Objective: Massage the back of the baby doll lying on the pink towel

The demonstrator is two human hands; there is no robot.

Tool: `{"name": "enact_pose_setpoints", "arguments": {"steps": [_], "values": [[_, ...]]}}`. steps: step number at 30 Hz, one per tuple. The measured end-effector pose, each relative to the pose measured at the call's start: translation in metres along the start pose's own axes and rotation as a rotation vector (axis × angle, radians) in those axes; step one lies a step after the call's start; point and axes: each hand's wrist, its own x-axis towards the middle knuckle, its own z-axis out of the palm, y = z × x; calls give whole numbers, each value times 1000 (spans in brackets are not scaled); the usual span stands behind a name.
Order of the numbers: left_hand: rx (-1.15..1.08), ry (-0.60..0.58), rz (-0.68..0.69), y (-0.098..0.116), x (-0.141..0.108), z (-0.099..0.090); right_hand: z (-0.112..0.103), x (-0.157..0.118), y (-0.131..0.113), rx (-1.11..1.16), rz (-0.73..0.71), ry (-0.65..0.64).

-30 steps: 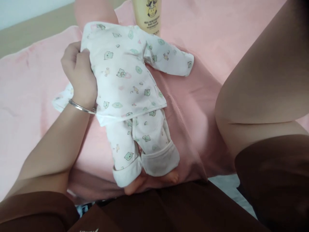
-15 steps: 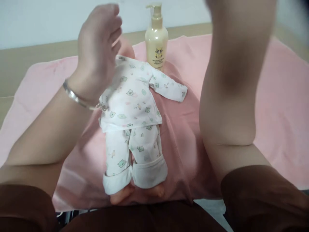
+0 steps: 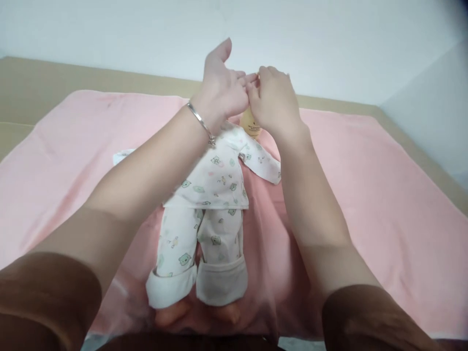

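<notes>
My left hand [image 3: 224, 92] is palm up with its fingers stretched out, beside the top of a cream-yellow pump bottle of body wash [image 3: 250, 125]. My right hand [image 3: 277, 100] curls over the pump end of that bottle, its fingertips close to those of the left. Both hands hide the pump head and most of the bottle. Below them a doll [image 3: 215, 195] lies on its back in a white printed top and trousers with turned-up cuffs. Its bare feet [image 3: 226, 312] stick out nearest me, while its head is covered by my left hand and wrist.
A pink cloth [image 3: 365, 195] is spread under the doll and bottle, with some creases. Behind it runs a beige table edge [image 3: 146, 80] against a pale wall [image 3: 127, 34]. One doll sleeve reaches right, towards my right forearm.
My left hand has moved right and turned palm up. My right hand has come down and left from the upper right onto the bottle's top. The view has tilted up slightly.
</notes>
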Motion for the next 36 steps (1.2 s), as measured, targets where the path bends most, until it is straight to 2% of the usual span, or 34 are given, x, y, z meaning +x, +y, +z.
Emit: {"name": "enact_pose_setpoints", "arguments": {"steps": [2, 5, 9, 11, 13, 16, 21, 28, 33, 36], "values": [[24, -39, 54, 3, 4, -6, 2, 0, 1, 29, -5, 14], [78, -1, 71, 5, -5, -13, 4, -2, -2, -55, -25, 24], [156, 122, 124, 10, -38, -22, 7, -4, -12, -232, -14, 22], [177, 168, 85, 15, -56, -28, 11, -3, -18, -296, 16, 41], [167, 188, 51, 24, -72, -34, 16, -1, -24, -326, 60, 68], [128, 200, 77, 39, -89, -42, 21, 4, -34, -356, 132, 91], [84, 187, 103, 61, -105, -46, 23, 12, -47, -415, 253, 87], [141, 171, 94, 88, -118, -42, 28, 10, -46, -461, 259, 86], [-1, 55, 225, 91, -130, -43, 27, 1, -46, -454, 193, 93], [25, 48, 211, 90, -134, -42, 23, -4, -44, -440, 178, 59]]}}
